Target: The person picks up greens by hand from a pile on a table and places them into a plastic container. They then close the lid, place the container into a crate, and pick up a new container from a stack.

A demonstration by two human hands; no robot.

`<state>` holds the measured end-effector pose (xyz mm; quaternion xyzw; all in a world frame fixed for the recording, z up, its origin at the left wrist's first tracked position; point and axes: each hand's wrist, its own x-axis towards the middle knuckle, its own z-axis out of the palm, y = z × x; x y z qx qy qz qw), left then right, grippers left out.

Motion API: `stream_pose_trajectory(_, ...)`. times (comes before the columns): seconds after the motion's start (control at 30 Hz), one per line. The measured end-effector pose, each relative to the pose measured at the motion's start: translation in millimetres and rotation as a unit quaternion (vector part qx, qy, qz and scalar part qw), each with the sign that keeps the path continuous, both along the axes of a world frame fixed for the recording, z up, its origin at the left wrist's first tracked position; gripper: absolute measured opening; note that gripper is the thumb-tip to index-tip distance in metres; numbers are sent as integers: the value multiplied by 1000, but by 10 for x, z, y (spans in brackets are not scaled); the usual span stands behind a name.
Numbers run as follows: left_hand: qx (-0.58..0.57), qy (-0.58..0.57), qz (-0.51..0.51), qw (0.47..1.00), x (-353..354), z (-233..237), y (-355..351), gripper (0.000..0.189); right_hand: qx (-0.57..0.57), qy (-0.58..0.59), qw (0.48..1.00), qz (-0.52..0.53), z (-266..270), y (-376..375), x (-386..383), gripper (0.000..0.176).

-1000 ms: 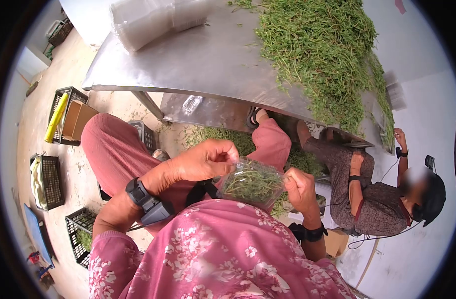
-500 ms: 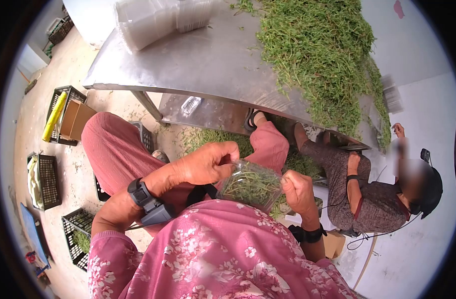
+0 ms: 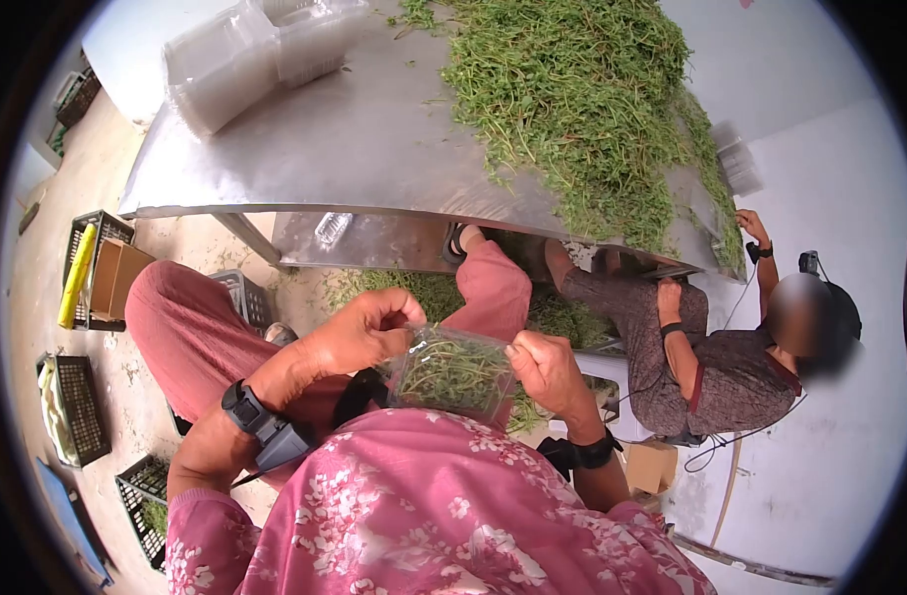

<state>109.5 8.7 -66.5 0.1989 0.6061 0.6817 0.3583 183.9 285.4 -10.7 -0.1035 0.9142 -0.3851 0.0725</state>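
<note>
Between my two hands is a clear plastic box (image 3: 453,375) packed with green leafy stems, held above my lap in front of my shirt. My left hand (image 3: 369,327) pinches the box at its upper left corner, thumb and fingers closed. At the opposite end, my right hand (image 3: 545,365) grips the edge with curled fingers. Green stems press up against the clear plastic. Beyond the box, a large heap of greens (image 3: 572,109) covers the right part of the metal table (image 3: 305,149).
Stacks of clear plastic boxes (image 3: 221,74) stand at the table's left. A co-worker (image 3: 741,367) sits at right, one hand by the table edge. Black crates (image 3: 77,412) and a cardboard box (image 3: 119,278) line the floor at left. More greens (image 3: 394,297) lie under the table.
The view has shifted, so the table and hands appear further left. The box stays between both hands and now lies squarer to me. The co-worker's raised hand is closer to the table edge.
</note>
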Motion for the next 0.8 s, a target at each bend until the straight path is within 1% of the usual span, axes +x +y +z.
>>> stream_pose_trajectory(0.03,5,-3,-16,1000,-7,26,-7,10,-3,-2,1000,-2,-10,6,5,26)
stream_pose_trajectory(0.13,39,-40,-12,998,16,65,-4,12,-11,-8,1000,-6,-22,22,15,27)
stream_pose_trajectory(0.23,38,-31,9,999,37,51,18,9,-19,0,1000,-3,-39,29,17,29)
stream_pose_trajectory(0.3,25,-6,12,1000,50,34,28,11,-26,16,1000,0,-95,45,22,32)
stream_pose_trajectory(0.43,-15,61,24,998,80,60,42,14,-26,11,1000,5,-119,49,17,32)
stream_pose_trajectory(0.63,-25,71,42,996,92,-1,55,11,-15,6,1000,14,-128,43,-7,32)
stream_pose_trajectory(0.73,-1,50,11,999,33,-85,21,11,-10,16,1000,19,-129,15,-39,33)
stream_pose_trajectory(0.8,0,19,-1,1000,3,-61,-6,10,-8,18,1000,19,-132,19,-41,34)
